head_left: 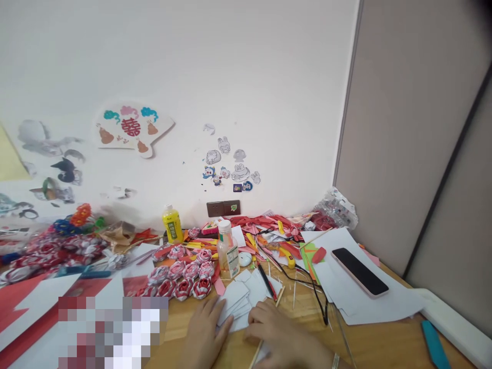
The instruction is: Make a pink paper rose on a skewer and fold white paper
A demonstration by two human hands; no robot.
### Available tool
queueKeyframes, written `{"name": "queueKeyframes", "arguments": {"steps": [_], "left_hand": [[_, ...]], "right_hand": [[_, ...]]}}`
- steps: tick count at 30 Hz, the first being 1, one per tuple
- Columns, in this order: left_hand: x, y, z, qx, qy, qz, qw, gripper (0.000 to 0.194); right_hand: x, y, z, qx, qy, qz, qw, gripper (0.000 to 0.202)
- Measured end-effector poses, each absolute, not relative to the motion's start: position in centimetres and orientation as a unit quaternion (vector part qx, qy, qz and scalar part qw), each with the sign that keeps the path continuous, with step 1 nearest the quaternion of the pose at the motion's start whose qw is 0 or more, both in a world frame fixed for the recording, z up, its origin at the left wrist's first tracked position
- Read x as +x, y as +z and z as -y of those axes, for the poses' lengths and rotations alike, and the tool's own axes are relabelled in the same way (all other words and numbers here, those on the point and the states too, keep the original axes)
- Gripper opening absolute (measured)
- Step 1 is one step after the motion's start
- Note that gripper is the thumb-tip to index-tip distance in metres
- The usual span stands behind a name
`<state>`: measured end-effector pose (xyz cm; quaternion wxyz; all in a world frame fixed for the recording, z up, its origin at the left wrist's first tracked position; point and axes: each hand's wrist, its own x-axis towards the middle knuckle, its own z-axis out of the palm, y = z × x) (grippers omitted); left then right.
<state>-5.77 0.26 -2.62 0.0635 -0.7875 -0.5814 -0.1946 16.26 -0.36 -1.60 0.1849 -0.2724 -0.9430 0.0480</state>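
My left hand lies on the wooden table, thumb and fingers apart, touching the near left edge of a loose pile of small white paper pieces. Across from it, my right hand is closed, its fingers bent down at the pile's right side. What those fingertips hold, if anything, is hidden. Partly beneath the right hand, a thin wooden strip borders something white. A dark pen with a red end rests on the paper just beyond my hands.
Behind the papers stand a clear bottle and a yellow bottle. Red-and-white rolled roses sit to the left. A phone lies on white sheets at right. A black cord and a yellow cutter are nearby.
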Motion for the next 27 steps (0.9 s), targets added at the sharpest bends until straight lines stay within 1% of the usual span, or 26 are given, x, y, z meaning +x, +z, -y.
{"name": "queueKeyframes", "arguments": {"steps": [1,2,4,5,6,9,10,12,16,18,20,22,24,25,26,27], "left_hand": [[-5.5,-2.1,-0.4,-0.787,-0.192,0.583,0.061,0.028],[-5.3,-1.6,-0.7,-0.785,-0.19,0.586,0.06,0.023],[-4.8,-0.9,-1.1,-0.781,-0.186,0.594,0.059,0.017],[-4.6,-0.7,-1.3,-0.777,-0.185,0.598,0.06,0.016],[-4.5,-0.6,-1.4,-0.774,-0.186,0.602,0.061,0.016],[-4.2,-0.8,-1.3,-0.767,-0.195,0.608,0.06,0.017],[-4.2,-1.0,-1.1,-0.766,-0.198,0.609,0.059,0.016],[-4.2,-1.3,-0.9,-0.767,-0.202,0.607,0.056,0.016],[-4.3,-1.9,-1.0,-0.766,-0.221,0.602,0.046,0.018],[-4.4,-2.1,-1.2,-0.765,-0.237,0.597,0.038,0.019],[-4.6,-2.4,-1.5,-0.761,-0.252,0.597,0.031,0.021],[-4.7,-2.7,-1.7,-0.754,-0.26,0.603,0.027,0.023],[-4.9,-2.9,-1.9,-0.747,-0.265,0.609,0.022,0.024],[-4.9,-2.9,-2.0,-0.746,-0.265,0.611,0.02,0.025],[-4.9,-3.0,-2.0,-0.745,-0.266,0.611,0.017,0.025],[-5.0,-3.0,-2.1,-0.744,-0.268,0.612,0.014,0.026]], "right_hand": [[16.4,-1.5,0.4,-0.267,0.06,0.944,0.185,0.043],[16.5,-1.3,0.4,-0.267,0.065,0.943,0.186,0.038],[16.5,-1.3,0.4,-0.271,0.057,0.943,0.184,0.021],[16.3,-1.4,0.4,-0.269,0.04,0.946,0.179,0.015],[16.1,-1.5,0.3,-0.258,0.016,0.951,0.171,0.014],[15.2,-2.4,-0.1,-0.217,-0.097,0.96,0.148,0.02],[14.8,-2.7,-0.1,-0.21,-0.128,0.958,0.147,0.019],[14.2,-3.1,-0.1,-0.217,-0.159,0.949,0.163,0.017],[13.7,-2.4,0.0,-0.162,-0.205,0.943,0.205,0.027],[14.1,-1.4,-0.3,-0.185,-0.227,0.93,0.223,0.025],[15.1,-0.2,-0.9,-0.282,-0.203,0.907,0.24,0.02],[16.4,0.9,-1.8,-0.38,-0.127,0.876,0.269,0.02],[18.0,1.6,-2.9,-0.454,-0.051,0.843,0.286,0.028],[18.8,1.6,-3.6,-0.481,-0.031,0.824,0.297,0.036],[19.5,1.6,-4.2,-0.507,-0.024,0.801,0.318,0.039],[20.1,1.4,-4.8,-0.517,-0.022,0.794,0.319,0.041]]}}
